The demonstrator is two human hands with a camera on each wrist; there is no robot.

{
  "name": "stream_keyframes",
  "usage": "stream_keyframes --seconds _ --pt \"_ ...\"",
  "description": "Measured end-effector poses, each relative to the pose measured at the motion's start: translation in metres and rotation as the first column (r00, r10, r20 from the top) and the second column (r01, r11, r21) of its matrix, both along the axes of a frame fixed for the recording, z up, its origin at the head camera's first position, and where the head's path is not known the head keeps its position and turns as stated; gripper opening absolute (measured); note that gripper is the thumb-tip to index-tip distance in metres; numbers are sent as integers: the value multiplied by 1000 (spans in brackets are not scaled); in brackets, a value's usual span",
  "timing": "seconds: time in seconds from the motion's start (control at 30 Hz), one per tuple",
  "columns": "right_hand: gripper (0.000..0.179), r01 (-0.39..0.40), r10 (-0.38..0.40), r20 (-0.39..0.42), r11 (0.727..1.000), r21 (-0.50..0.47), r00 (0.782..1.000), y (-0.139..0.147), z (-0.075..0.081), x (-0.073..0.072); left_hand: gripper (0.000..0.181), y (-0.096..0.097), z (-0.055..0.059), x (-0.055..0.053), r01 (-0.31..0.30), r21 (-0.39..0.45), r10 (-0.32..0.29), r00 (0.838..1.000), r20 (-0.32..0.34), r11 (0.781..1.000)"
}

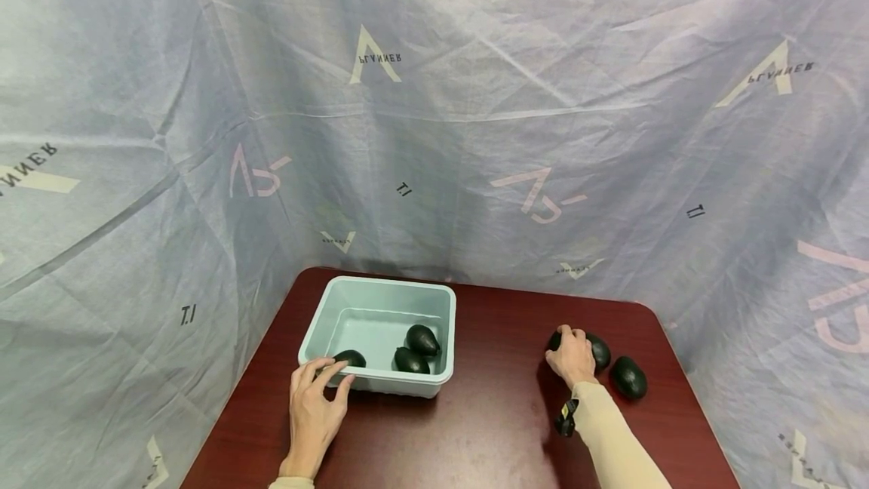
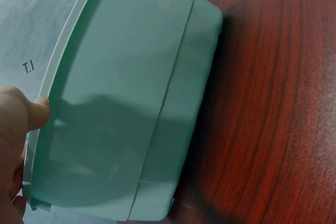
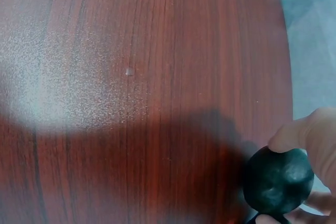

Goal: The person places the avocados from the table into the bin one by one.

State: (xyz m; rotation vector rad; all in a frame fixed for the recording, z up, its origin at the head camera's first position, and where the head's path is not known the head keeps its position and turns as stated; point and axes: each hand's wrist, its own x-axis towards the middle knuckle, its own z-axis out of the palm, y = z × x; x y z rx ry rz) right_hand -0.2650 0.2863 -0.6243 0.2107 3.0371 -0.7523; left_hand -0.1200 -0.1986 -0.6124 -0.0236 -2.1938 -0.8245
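Note:
A pale green plastic bin (image 1: 444,376) holds three dark green avocados, two (image 1: 411,361) together at its right side and one (image 1: 351,358) by the near wall. My left hand (image 1: 317,413) grips the near rim toward the left corner; in the left wrist view the thumb (image 2: 38,114) presses on the rim, fingers on its other side. On the right part of the table, my right hand (image 1: 573,359) holds an avocado (image 3: 277,179) between thumb and fingers, its top partly covered. Just right of that hand lie two more avocados, one (image 1: 599,352) close beside it and one (image 1: 628,378) nearer me.
The reddish-brown wooden table (image 1: 502,398) has rounded far corners. A grey printed sheet (image 1: 475,134) hangs behind it and along both sides. A dark strap device (image 1: 566,418) sits on my right wrist.

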Motion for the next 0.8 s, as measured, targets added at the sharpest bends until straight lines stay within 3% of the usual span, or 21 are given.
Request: stream_keyframes --seconds 0.27,0.8 --pt "64 -8 8 -32 1000 6 999 2 -8 0 34 0 0 0 4 -11 -4 1000 -11 1000" --pt "67 -20 17 -53 999 -42 998 4 -7 3 34 0 -1 -1 5 -6 -5 1000 -4 1000"
